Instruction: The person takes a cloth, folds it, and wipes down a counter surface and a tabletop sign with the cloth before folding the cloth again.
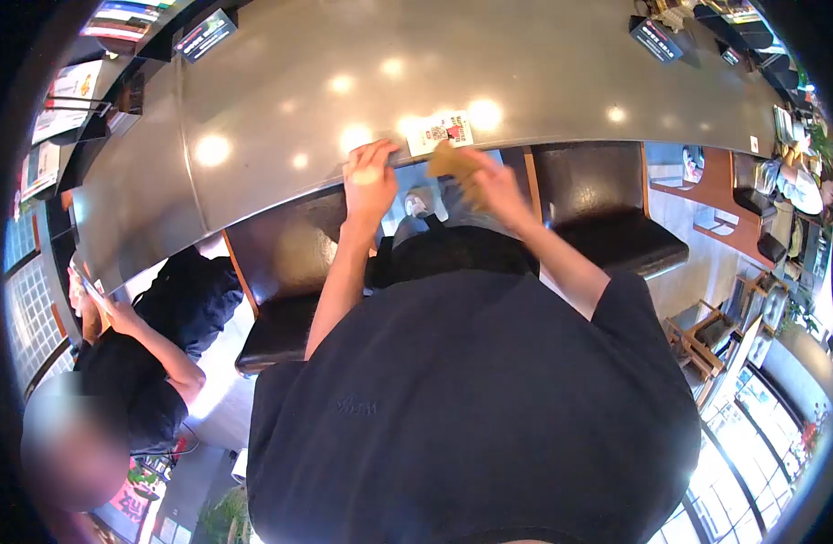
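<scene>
My right hand (500, 189) grips a tan cloth (454, 165) at the near edge of the long grey counter (280, 54). Part of the cloth hangs below the edge, and its top is by a white card (439, 133) with red print and a QR code that lies on the counter. To the left of the card, my left hand (371, 179) rests at the counter's edge with its fingers laid over it; it holds nothing that I can see. Slight blur covers the right hand and cloth.
Dark padded chairs (589, 186) stand against the counter on both sides of me. At the left sits another person in black (153, 399), holding a phone (94, 286). Small black signs (205, 36) stand on the counter's far side. Wooden chairs (706, 331) are at the right.
</scene>
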The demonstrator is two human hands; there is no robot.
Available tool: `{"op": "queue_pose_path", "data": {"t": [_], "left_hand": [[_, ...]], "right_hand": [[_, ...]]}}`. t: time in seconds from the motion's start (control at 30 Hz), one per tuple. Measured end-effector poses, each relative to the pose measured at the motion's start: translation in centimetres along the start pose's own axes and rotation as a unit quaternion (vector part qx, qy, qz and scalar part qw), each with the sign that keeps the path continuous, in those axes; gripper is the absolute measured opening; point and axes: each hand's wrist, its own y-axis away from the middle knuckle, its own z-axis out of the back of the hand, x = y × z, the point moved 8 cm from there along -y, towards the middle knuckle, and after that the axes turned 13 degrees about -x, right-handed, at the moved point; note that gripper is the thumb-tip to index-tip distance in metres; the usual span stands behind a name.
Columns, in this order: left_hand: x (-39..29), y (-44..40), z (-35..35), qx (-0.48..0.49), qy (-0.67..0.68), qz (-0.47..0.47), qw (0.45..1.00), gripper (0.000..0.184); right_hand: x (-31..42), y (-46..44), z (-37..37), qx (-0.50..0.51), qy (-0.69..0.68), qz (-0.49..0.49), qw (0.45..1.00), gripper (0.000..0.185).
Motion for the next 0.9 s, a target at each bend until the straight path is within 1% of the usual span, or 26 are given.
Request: {"op": "queue_pose_path", "data": {"t": [0.03, 0.07, 0.1, 0.13, 0.17, 0.2, 0.23, 0.27, 0.33, 0.4, 0.47, 0.5, 0.57, 0.6, 0.67, 0.9], "left_hand": [[-1.3, -0.2, -0.3, 0.004, 0.013, -0.038, 0.999, 0.044], [-2.2, -0.6, -0.6, 0.005, 0.015, -0.039, 0.999, 0.044], [-3.6, -1.0, -1.1, 0.016, 0.009, -0.079, 0.997, 0.047], [-4.7, -1.1, -1.7, 0.028, 0.003, -0.12, 0.992, 0.05], [-4.9, -1.3, -2.6, 0.045, -0.019, -0.131, 0.99, 0.049], [-5.0, -1.6, -3.4, 0.047, -0.019, -0.135, 0.99, 0.049], [-5.0, -1.8, -4.3, 0.055, -0.041, -0.138, 0.988, 0.048], [-4.9, -1.9, -4.8, 0.064, -0.062, -0.142, 0.986, 0.047], [-5.0, -2.0, -4.9, 0.087, -0.068, -0.137, 0.984, 0.046], [-4.8, -2.5, -5.0, 0.108, -0.073, -0.131, 0.983, 0.045], [-4.3, -2.5, -5.0, 0.12, -0.071, -0.127, 0.982, 0.045], [-4.3, -2.8, -5.0, 0.12, -0.071, -0.132, 0.981, 0.045], [-3.8, -2.8, -5.2, 0.143, -0.062, -0.119, 0.981, 0.045], [-3.7, -2.7, -5.1, 0.144, -0.063, -0.121, 0.98, 0.045], [-3.9, -2.9, -5.3, 0.147, -0.057, -0.141, 0.977, 0.044], [-3.9, -3.0, -5.4, 0.149, -0.069, -0.12, 0.979, 0.044]], "right_hand": [[-0.3, -1.1, 3.4, -0.046, 0.012, 0.001, 0.999, 0.048], [-0.5, -2.7, 6.7, -0.091, 0.025, 0.002, 0.996, 0.048], [1.7, -3.6, 9.3, -0.165, 0.129, 0.013, 0.978, 0.048], [4.0, -4.2, 11.6, -0.236, 0.229, 0.021, 0.944, 0.048], [5.5, -5.8, 13.3, -0.273, 0.316, 0.215, 0.883, 0.047], [5.8, -6.2, 13.5, -0.297, 0.386, 0.398, 0.777, 0.047], [4.1, -7.6, 13.7, -0.269, 0.384, 0.338, 0.816, 0.045], [1.3, -8.5, 13.2, -0.227, 0.435, 0.391, 0.779, 0.045], [1.6, -6.6, 10.4, -0.229, 0.464, 0.401, 0.756, 0.046], [0.6, -5.5, 8.7, -0.188, 0.435, 0.373, 0.798, 0.048], [-0.3, -4.3, 7.6, -0.173, 0.437, 0.354, 0.809, 0.047], [-0.3, -4.1, 7.7, -0.178, 0.436, 0.353, 0.808, 0.047], [-0.4, -3.6, 7.7, -0.18, 0.408, 0.337, 0.829, 0.047], [-0.3, -3.5, 7.7, -0.181, 0.407, 0.336, 0.83, 0.047], [-0.2, -3.6, 8.0, -0.179, 0.382, 0.322, 0.848, 0.048], [-0.3, -3.6, 8.2, -0.179, 0.377, 0.336, 0.844, 0.048]]}}
